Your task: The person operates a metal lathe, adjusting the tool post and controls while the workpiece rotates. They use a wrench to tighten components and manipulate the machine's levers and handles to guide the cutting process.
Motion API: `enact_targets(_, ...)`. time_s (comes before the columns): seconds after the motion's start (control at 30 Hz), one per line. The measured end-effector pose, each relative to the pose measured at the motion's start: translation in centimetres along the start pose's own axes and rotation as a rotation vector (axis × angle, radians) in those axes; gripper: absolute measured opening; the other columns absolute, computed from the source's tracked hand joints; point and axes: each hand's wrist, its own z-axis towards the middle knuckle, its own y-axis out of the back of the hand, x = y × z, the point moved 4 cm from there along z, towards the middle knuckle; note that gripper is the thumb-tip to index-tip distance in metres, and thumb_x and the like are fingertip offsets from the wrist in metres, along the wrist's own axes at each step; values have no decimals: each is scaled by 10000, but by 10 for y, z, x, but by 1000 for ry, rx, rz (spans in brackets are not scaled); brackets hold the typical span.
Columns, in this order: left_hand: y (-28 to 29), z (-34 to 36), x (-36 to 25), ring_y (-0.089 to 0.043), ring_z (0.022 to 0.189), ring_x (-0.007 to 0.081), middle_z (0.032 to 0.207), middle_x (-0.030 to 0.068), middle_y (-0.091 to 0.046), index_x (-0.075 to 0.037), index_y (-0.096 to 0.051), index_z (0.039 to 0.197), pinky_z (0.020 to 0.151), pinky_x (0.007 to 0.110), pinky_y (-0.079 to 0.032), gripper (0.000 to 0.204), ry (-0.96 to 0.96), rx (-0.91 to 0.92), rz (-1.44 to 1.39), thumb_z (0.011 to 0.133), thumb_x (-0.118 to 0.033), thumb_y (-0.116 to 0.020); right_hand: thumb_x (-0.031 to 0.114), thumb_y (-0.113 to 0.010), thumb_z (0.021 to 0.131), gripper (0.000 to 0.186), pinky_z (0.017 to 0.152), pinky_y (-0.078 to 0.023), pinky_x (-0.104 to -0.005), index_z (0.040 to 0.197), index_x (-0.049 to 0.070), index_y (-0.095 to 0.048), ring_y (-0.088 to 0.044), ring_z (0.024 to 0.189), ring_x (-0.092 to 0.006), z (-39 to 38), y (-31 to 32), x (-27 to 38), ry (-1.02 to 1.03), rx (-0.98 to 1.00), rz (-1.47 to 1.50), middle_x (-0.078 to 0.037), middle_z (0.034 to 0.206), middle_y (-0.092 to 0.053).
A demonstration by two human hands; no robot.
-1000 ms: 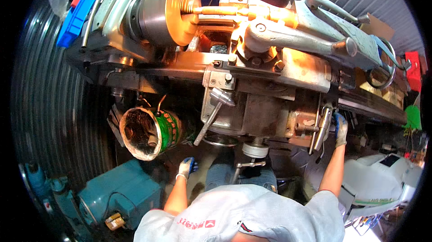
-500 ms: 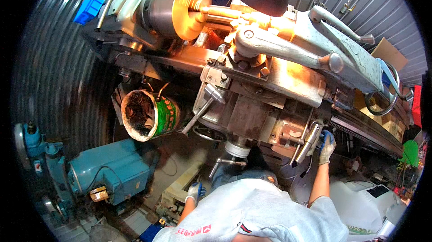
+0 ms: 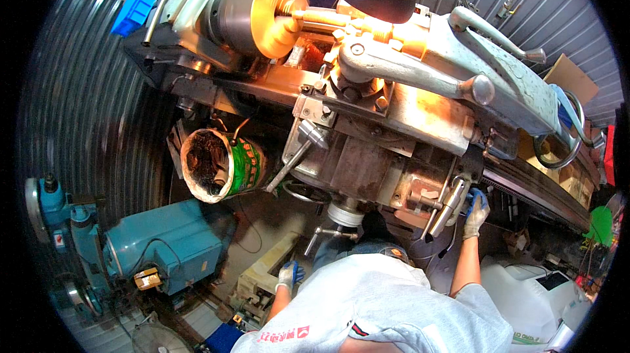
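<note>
Right hand (image 3: 476,212), gloved, fingers curled onto a lever (image 3: 450,203) on the lathe (image 3: 367,156) apron, apparently to work it. Left hand (image 3: 287,275), gloved, hangs loose below the lathe, grip unclear. Green can (image 3: 223,164) hangs left of apron, seemingly catching scrap.

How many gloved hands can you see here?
2: the left hand hangs low beside the wooden block; the right hand is raised at the lathe's lever. None seems hidden.
</note>
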Motion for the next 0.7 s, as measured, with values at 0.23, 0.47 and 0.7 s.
enact_targets(0.23,-12,-1,-8,-652,671,301,837,175,-645,-43,-530,1117,576,398,-551,370,74,-43,-4,881,-321,-592,188,-517,928,257,816,-451,-287,1002,-19,-652,-577,855,-133,0,-1,3,31,14,-9,-57,956,-652)
enact_targets(0.47,-23,-16,-31,-596,585,193,741,92,-630,-62,-641,898,521,309,-490,288,33,-92,-42,882,-342,-576,199,-510,935,271,801,-458,-279,1003,-22,-652,-583,840,-132,0,-1,1,62,-1,-45,-55,949,-655)
enact_targets(0.7,-32,-18,-44,-587,609,179,757,75,-618,-78,-626,928,543,309,-484,281,28,-62,-3,891,-344,-543,195,-509,931,271,812,-459,-289,1002,-24,-653,-585,850,-141,2,1,-3,58,-12,-71,-61,946,-657)
